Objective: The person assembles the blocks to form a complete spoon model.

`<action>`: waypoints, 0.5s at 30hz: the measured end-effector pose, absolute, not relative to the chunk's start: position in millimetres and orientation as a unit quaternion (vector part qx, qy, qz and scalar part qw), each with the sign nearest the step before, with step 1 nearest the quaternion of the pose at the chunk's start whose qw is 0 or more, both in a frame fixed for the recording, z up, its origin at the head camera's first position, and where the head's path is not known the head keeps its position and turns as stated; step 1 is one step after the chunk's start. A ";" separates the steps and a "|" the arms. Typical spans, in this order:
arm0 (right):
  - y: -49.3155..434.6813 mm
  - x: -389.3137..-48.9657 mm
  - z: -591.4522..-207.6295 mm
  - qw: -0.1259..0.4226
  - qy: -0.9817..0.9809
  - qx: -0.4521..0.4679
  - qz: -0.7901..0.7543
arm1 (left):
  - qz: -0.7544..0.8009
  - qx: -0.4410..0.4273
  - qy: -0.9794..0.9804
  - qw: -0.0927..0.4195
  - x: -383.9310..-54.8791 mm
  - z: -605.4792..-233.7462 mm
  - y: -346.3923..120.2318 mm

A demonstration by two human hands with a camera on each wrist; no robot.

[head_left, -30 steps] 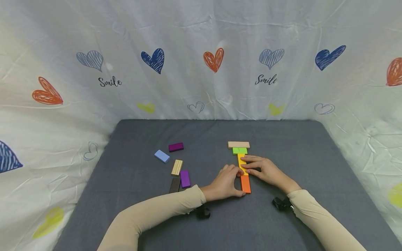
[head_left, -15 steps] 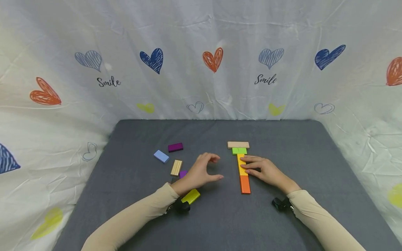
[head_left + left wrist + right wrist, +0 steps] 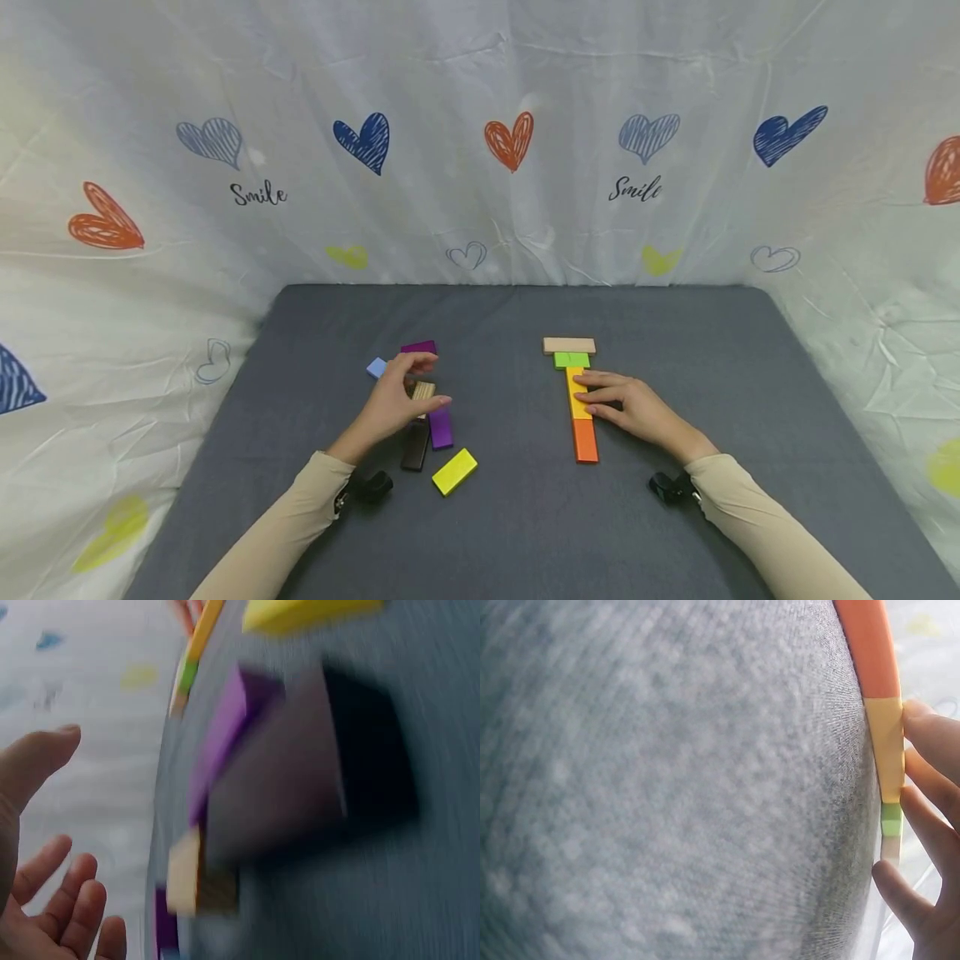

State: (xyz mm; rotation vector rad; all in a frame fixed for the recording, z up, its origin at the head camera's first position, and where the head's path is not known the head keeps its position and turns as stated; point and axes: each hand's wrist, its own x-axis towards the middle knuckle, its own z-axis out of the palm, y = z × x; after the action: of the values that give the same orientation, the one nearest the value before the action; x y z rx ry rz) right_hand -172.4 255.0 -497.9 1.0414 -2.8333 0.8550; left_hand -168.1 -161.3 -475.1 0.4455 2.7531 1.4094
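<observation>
My left hand (image 3: pixel 393 398) holds nothing, its thumb and fingers parted over the loose blocks. It partly covers a striped wooden block (image 3: pixel 424 390) and a light blue block (image 3: pixel 377 367) in the head view. Near its wrist lie a dark brown block (image 3: pixel 285 780) and a purple block (image 3: pixel 441 428). My right hand (image 3: pixel 637 410) rests its fingertips on a yellow-orange block (image 3: pixel 885 750). That block lies in a row, with an orange block (image 3: pixel 586 443) at its near end. Beyond it come green (image 3: pixel 572 360) pieces and a crosswise beige block (image 3: pixel 568 345).
A bright yellow block (image 3: pixel 454 472) lies alone on the grey tabletop (image 3: pixel 525 533), nearer the front. Behind the left hand is a dark purple block (image 3: pixel 417 346). A white curtain (image 3: pixel 435 208) with printed hearts hangs behind the table.
My left hand has let go of the orange block and moved left to the loose blocks. This uncovers the bright yellow block. The right hand stays in place.
</observation>
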 end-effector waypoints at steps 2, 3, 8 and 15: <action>254.9 -172.2 -497.8 0.002 -0.903 0.331 0.273 | 0.446 0.148 0.883 0.002 -170.9 -479.0 -174.8; 254.8 -172.1 -497.8 0.002 -0.904 0.330 0.273 | 0.441 0.152 0.885 0.000 -172.2 -481.1 -180.8; 254.9 -172.1 -498.1 0.002 -0.905 0.327 0.272 | 0.414 0.162 0.896 0.012 -174.8 -489.2 -200.6; 254.6 -171.8 -498.3 0.009 -0.905 0.331 0.268 | 0.382 0.175 0.907 0.037 -174.9 -496.4 -205.5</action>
State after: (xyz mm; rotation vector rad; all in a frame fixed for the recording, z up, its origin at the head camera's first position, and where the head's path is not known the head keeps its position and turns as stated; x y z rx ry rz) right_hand -171.8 254.6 -498.3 1.0335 -2.8262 0.8381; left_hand -174.9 -205.5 -496.4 0.5377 2.7837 1.1725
